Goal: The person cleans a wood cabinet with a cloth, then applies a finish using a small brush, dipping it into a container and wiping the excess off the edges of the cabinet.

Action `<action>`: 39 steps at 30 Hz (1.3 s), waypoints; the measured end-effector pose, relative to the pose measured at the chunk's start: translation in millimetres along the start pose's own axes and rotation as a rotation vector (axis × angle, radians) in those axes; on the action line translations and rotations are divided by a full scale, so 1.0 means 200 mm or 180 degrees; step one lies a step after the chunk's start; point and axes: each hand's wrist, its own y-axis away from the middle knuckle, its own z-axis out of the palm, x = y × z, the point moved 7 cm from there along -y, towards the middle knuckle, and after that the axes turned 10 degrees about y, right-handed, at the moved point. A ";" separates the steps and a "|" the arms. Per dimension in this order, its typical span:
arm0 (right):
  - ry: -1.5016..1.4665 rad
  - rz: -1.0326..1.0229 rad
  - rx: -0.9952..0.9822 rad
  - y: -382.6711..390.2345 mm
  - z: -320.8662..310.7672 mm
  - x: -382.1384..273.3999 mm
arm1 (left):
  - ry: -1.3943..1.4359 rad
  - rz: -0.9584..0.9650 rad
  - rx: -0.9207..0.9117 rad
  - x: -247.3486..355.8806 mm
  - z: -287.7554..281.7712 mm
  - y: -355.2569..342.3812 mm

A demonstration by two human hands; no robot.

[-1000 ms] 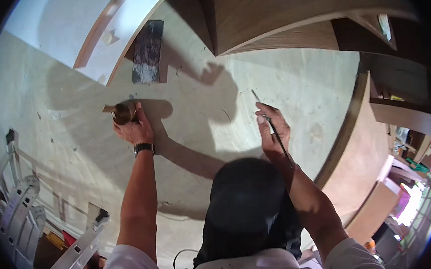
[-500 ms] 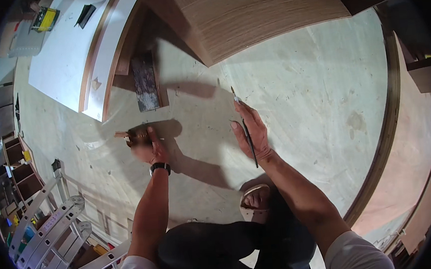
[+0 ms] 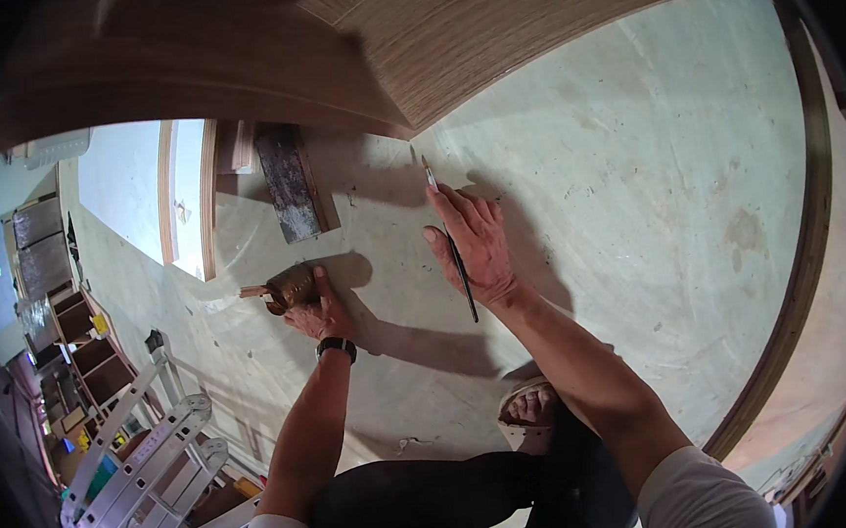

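My left hand (image 3: pixel 320 310) is closed round a small brown container (image 3: pixel 295 286), tilted on its side above the floor. A short flat wooden stick (image 3: pixel 253 292) juts from its mouth; what else is inside cannot be made out. Further right, my right hand (image 3: pixel 481 245) grips a thin paintbrush (image 3: pixel 463 279) with a dark handle. Its pale bristle tip points up and away, close to the lower corner of a wood-grain cabinet (image 3: pixel 524 26). The tip appears just short of that corner; whether it touches cannot be told.
A dark, paint-stained board (image 3: pixel 288 190) lies on the pale floor (image 3: pixel 635 210) beyond my left hand. White panels with wooden edges (image 3: pixel 188 207) stand behind it. A folded aluminium ladder (image 3: pixel 154 479) is at the lower left. A long wooden edge (image 3: pixel 788 297) curves along the right.
My right hand has brought the brush leftward, closer to the cabinet corner. The view has shifted, and a dark brown panel now fills the upper left. The left hand still holds the container.
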 end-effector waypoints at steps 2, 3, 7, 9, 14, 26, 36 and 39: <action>0.0071 -0.0009 0.0151 -0.01 0.01 0.02 | 0.0062 -0.0027 -0.0096 0.01 0.01 0.01; 0.0109 -0.0010 0.0227 -0.01 0.01 0.02 | 0.0123 0.0015 -0.0153 0.02 0.02 0.01; -0.0038 0.0067 0.0349 -0.04 0.02 0.00 | 0.0233 0.0245 0.0026 0.01 0.00 0.00; -0.0120 0.0170 0.0407 -0.03 0.02 0.00 | 0.0195 0.0164 -0.0060 0.05 0.01 0.03; -0.0679 0.0539 0.0658 -0.03 0.06 -0.02 | 0.0134 0.0307 -0.0069 0.01 0.01 0.01; -0.0877 0.0575 0.0789 -0.03 0.03 -0.01 | 0.0359 0.0214 -0.0039 0.04 0.02 0.04; -0.0944 0.0483 0.0724 0.10 -0.29 0.05 | 0.0263 0.0553 -0.0097 0.06 -0.02 -0.01; -0.1062 0.0581 0.0728 0.16 -0.35 0.06 | 0.1735 0.0349 -0.0825 0.06 -0.01 0.04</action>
